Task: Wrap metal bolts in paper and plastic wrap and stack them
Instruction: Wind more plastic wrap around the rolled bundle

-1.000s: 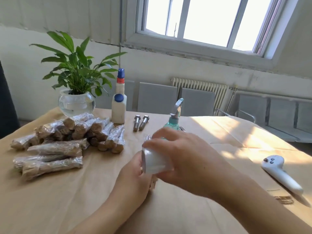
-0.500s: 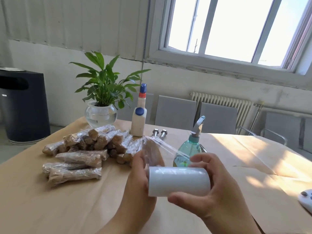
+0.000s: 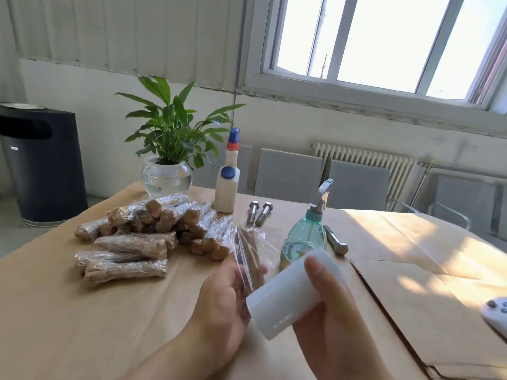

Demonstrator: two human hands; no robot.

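My left hand [image 3: 219,294] grips a paper-wrapped bolt [image 3: 251,255], held upright above the table with clear film stretched over it. My right hand [image 3: 326,311] holds the white roll of plastic wrap [image 3: 285,292] just right of that bolt, the film running from roll to bolt. A pile of wrapped bolts [image 3: 148,229] lies on the table to the left. Two bare bolts [image 3: 259,212] lie side by side behind, and a third bare bolt [image 3: 334,241] lies right of the spray bottle.
A teal spray bottle [image 3: 306,234] stands just behind my hands. A white glue bottle [image 3: 227,187] and a plant in a glass bowl [image 3: 166,175] stand at the back. Brown paper [image 3: 82,311] covers the table. A white controller [image 3: 496,314] lies at the right edge.
The roll has come round from in front of the bolt to its right side and tilted, drawing film over the bolt. The view has risen and swung left.
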